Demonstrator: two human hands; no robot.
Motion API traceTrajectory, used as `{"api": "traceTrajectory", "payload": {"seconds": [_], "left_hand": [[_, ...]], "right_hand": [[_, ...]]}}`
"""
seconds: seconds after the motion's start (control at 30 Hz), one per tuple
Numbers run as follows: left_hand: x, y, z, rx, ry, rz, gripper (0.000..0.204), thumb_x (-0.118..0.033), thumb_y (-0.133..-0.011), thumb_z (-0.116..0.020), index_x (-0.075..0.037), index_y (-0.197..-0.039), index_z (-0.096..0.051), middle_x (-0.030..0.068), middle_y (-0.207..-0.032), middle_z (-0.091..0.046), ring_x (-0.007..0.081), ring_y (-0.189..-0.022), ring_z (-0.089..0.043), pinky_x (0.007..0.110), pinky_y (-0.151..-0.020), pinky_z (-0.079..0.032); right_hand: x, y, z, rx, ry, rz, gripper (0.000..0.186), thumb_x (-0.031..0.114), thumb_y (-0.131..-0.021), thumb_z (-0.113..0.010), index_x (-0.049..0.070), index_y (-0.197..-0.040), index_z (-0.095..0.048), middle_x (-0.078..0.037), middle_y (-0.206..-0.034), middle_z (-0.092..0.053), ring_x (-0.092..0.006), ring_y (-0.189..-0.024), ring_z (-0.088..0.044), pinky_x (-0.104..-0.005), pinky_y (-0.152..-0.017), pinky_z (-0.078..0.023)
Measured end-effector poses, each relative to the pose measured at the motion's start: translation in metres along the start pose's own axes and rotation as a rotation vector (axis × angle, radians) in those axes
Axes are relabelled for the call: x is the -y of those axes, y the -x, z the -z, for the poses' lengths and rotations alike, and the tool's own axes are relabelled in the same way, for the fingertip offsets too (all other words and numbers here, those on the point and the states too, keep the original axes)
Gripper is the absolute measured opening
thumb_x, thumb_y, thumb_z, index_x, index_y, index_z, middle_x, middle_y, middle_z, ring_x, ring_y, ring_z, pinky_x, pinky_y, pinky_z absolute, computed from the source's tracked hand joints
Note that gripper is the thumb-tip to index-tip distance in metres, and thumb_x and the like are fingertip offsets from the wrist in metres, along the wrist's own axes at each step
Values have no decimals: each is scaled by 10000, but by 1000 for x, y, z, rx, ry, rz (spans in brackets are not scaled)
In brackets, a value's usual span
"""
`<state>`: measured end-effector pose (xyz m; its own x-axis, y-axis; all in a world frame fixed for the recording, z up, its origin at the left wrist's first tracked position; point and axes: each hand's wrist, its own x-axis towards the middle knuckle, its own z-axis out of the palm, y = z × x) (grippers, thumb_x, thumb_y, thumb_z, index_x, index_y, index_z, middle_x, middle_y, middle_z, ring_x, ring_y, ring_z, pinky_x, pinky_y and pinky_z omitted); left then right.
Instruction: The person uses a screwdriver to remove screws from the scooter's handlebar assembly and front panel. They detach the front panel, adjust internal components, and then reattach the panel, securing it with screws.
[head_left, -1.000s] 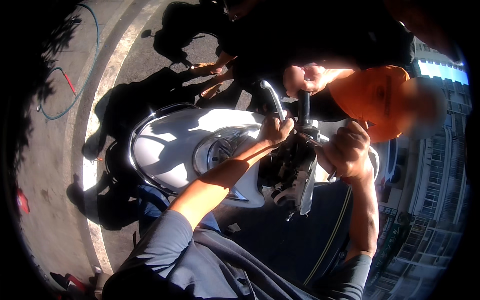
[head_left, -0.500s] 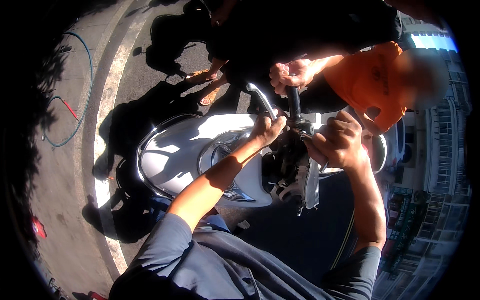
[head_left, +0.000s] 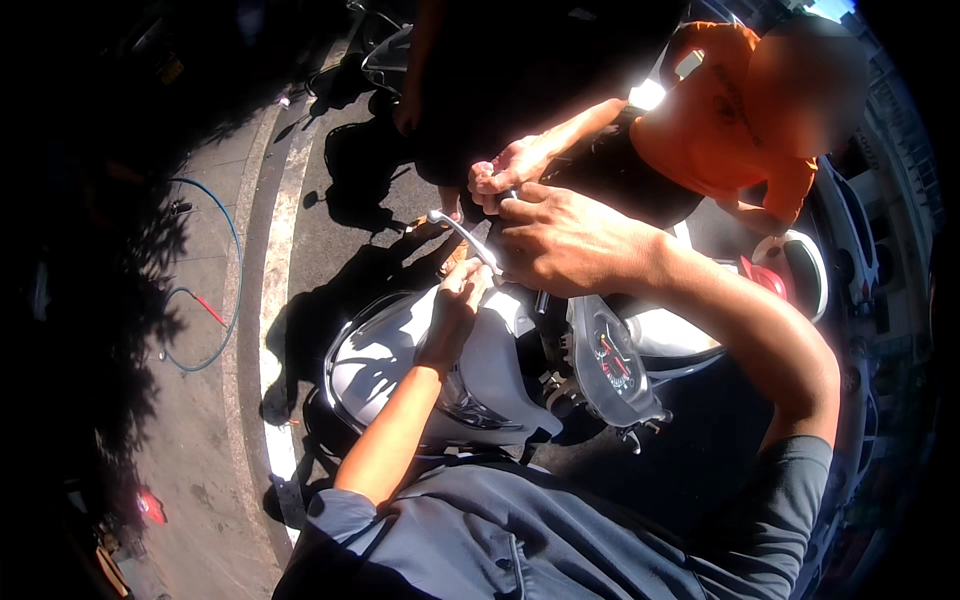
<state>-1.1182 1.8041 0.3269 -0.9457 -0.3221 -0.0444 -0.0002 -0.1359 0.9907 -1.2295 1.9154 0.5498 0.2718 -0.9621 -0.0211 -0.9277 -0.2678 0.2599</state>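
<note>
"Where is the silver lever (head_left: pixel 460 237) from the hands?"

"Over the front of the white scooter (head_left: pixel 375 360). It slants from its rounded free tip, at upper left, down to the right, and that lower end lies just beyond the left hand (head_left: pixel 452 308)."

"So the left is nearer?"

"By a little. Its fingers bend up against the lower end; whether they really grip it, I can't tell. The right hand (head_left: pixel 565 240) is just right of the lever, back upward, fingers curled. What they close around is hidden."

"And past it?"

"A co-worker's hand (head_left: pixel 510 172), right by its fingertips."

"What differs from half a second ago?"

"The right hand was over by the middle of the handlebar, a thin metal shaft showing below it. Now it's across beside the lever, and the instrument dial (head_left: pixel 615 362) shows its face. The left is at the lever's lower end in both."
</note>
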Motion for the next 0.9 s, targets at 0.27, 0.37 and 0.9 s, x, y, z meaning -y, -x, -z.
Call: {"api": "traceTrajectory", "payload": {"seconds": [0.27,0.37,0.9], "left_hand": [[-79,23,-38,-61,79,-684,1025,-694,-839,-666,-94,-1559,-251,141,-1542,-313,325,-1467,-301,495,-1215,-264],[-76,14,-67,-206,15,-753,1054,-688,-811,-704,-92,-1551,-247,183,-1548,-296,352,-1461,-310,517,-1215,-269],[-93,-19,-99,-530,90,-979,571,-406,-986,-455,66,-1296,-539,234,-1301,-607,384,-1252,-578,510,-1121,-396]], "right_hand": [[-2,2,-13,7,-125,-131,240,246,-840,-738,35,-727,-725,-94,-678,-697,-247,-697,-717,-383,-725,-578],[5,5,-15,-75,-33,-129,182,221,-771,-752,51,-712,-729,-106,-708,-713,-248,-742,-739,-401,-755,-592],[-2,15,-31,-258,-144,-174,181,240,-637,-719,69,-597,-676,-89,-596,-659,-277,-609,-695,-404,-636,-568]]}}
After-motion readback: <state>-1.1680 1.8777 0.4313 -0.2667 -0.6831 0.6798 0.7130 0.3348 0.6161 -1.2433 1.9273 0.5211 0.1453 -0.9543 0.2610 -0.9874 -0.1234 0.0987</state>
